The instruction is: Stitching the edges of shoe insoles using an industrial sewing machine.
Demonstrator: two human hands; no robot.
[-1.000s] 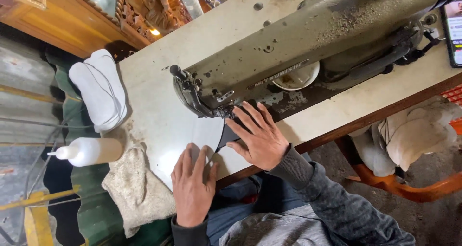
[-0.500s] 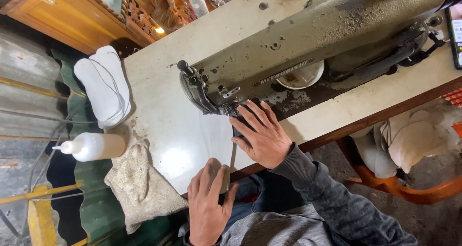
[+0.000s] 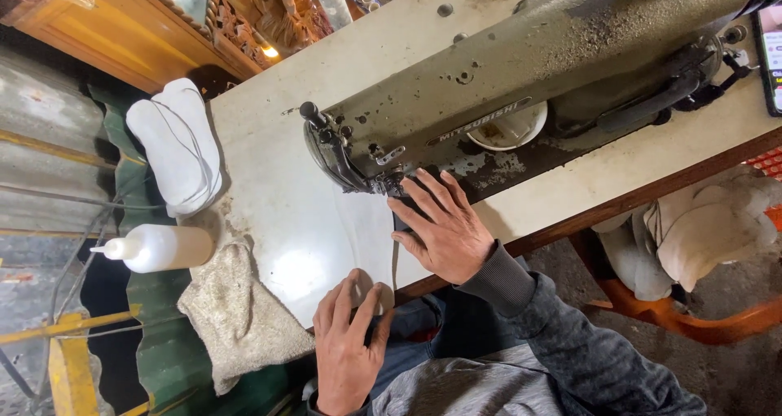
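My right hand lies flat, fingers spread, on a dark fabric piece right beside the needle area of an old grey-green sewing machine. My left hand rests at the near edge of the cream table, fingers pressing down on a pale fabric piece that runs from the needle toward me. A dark seam edge runs between the two hands.
A white squeeze bottle lies at the left on a rough beige cloth. A white bundle with thread sits behind it. A phone lies at the far right. Pale fabric pieces are piled on an orange chair.
My left hand slid back toward me along the table's near edge, pulling the pale fabric with it. The dark piece now lies straighter under my right hand, which stayed by the needle.
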